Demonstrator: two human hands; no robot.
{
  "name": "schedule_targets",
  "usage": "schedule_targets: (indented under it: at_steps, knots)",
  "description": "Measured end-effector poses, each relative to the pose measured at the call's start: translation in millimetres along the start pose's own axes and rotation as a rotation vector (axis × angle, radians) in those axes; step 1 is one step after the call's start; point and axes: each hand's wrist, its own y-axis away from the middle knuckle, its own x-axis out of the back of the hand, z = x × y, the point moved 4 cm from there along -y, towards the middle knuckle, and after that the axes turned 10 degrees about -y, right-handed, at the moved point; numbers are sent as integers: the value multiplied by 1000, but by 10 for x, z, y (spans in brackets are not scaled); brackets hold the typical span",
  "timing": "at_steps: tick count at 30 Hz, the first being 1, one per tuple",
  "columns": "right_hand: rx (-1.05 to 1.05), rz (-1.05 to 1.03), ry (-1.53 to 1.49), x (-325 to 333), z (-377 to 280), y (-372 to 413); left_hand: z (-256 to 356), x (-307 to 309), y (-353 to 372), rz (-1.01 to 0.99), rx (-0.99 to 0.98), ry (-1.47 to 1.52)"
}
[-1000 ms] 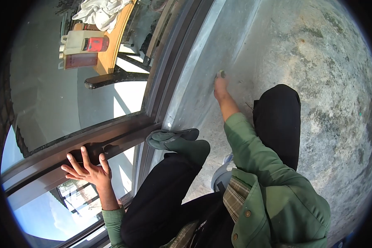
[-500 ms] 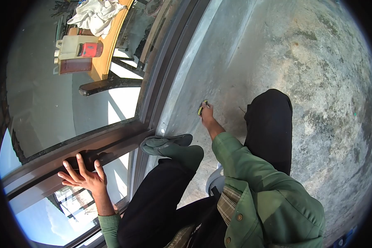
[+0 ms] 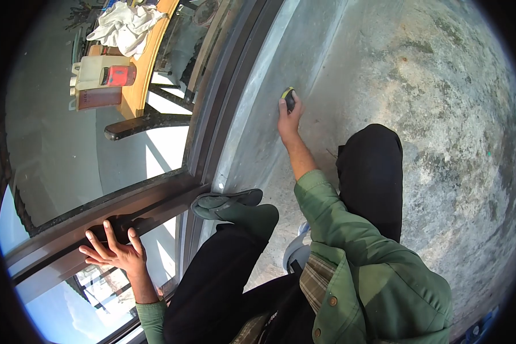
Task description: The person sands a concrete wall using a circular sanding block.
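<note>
Outdoors, right hand [image 3: 289, 117] gripping scrubber [image 3: 289, 96] — left hand [image 3: 117, 252] splayed on frame [image 3: 155, 200], jug [image 3: 93, 67] contents unclear

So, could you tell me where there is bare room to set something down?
Bare: the concrete floor right of the knee, and the pale strip beyond the right hand with its scrub pad. Crowded: between the sandal and the door frame.

- Worn on the head, looking forward and steeply down along the body, over green jacket [image 3: 378, 286] and dark trousers [image 3: 223, 286] at the bottom edge.
- Wide fisheye, with dark rounded corners and bowed straight lines.
- Close to the left hand [image 3: 117, 252], spread on the brown window frame [image 3: 155, 200] at lower left.
- Farther from the right hand [image 3: 289, 117], at arm's reach with a small dark object [image 3: 289, 96] on the concrete floor [image 3: 441, 114], upper centre.
</note>
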Motion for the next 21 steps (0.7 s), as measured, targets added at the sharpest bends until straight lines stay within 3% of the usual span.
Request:
schedule_targets:
  at_steps: [2, 6, 8, 10, 11, 14, 16, 18, 21]
  knots:
    - [-197, 98, 171, 167, 249, 102, -15, -1, 14, -4, 3, -7]
    - [-388, 114, 16, 319, 540, 77, -20, 2, 17, -20, -2, -5]
    - [-399, 120, -2, 326, 566, 60, -5, 9, 13, -17, 8, -4]
    - [-247, 86, 76, 140, 191, -32, -10, -7, 19, -13, 14, -2]
    - [-175, 62, -59, 46, 90, -95, 15, 8, -13, 6, -11, -1]
    - [-13, 1, -93, -83, -198, -347, 11, 8, -15, 10, -16, -5]
    - [-14, 16, -97, 11, -187, -436, 19, 25, -21, -1, -16, -16]
    - [-168, 106, 101, 228, 162, -539, 23, 29, -26, -4, -10, -22]
    - [-282, 109, -86, 250, 178, -198, 18, 19, -26, 14, -9, -22]
